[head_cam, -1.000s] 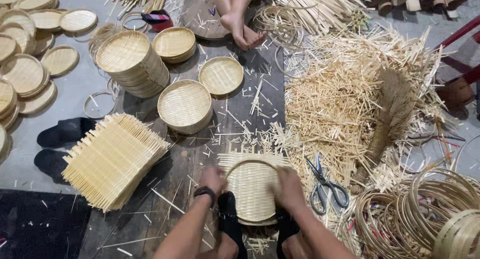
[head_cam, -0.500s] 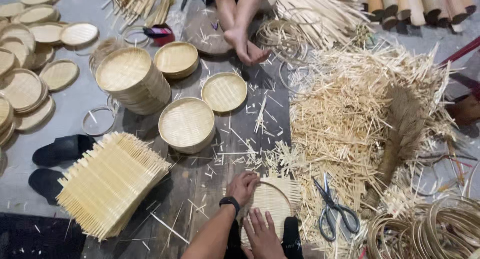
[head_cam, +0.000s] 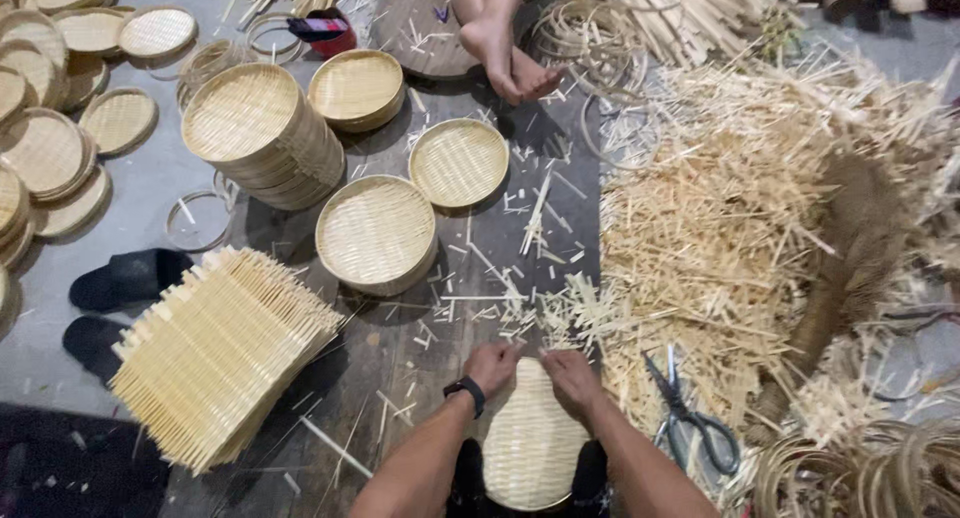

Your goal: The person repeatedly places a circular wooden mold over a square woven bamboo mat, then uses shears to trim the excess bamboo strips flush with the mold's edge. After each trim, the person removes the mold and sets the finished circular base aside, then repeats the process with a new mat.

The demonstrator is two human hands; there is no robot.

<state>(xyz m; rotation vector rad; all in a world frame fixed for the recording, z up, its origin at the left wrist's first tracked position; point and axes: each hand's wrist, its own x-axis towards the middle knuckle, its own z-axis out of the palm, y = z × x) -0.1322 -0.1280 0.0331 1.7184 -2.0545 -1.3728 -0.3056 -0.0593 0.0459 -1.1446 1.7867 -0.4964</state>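
Left hand: left hand, a dark watch on its wrist, fingers curled over the far rim of the woven bamboo tray — gripping its edge.
Right hand: right hand just beside the left, fingers bent down on the same far rim, clasping it.
Tray: stands on edge between the forearms, woven face toward the camera, lower rim near the person's lap.
Right of the hands: scissors on the floor, near the right wrist, beside a big heap of bamboo offcuts.
Left of the hands: stack of square woven mats, tilted.
Beyond the hands: round finished trays — and, farther off, another person's bare feet.
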